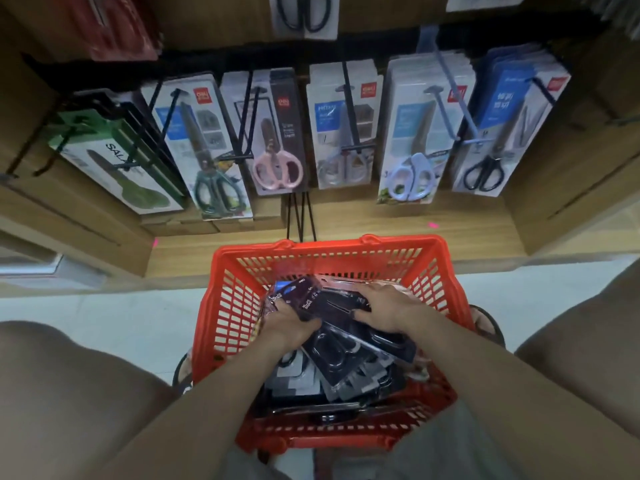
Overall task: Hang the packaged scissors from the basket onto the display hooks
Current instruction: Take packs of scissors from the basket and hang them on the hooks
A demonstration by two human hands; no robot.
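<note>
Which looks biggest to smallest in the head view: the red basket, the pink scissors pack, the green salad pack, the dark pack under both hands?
1. Red basket, by far.
2. Green salad pack.
3. Pink scissors pack and dark pack look alike; the dark one sits nearer the camera, partly covered by the left hand and right hand, so unranked.

Both forearms are bare, with no sleeves, watch or bracelet showing. The left hand [289, 325] and right hand [384, 306] wear no gloves or rings. Grey fabric, apparently shorts [433, 455], covers the lap at the bottom edge. A dark sandal [486, 323] strap shows beside each bare knee.
</note>
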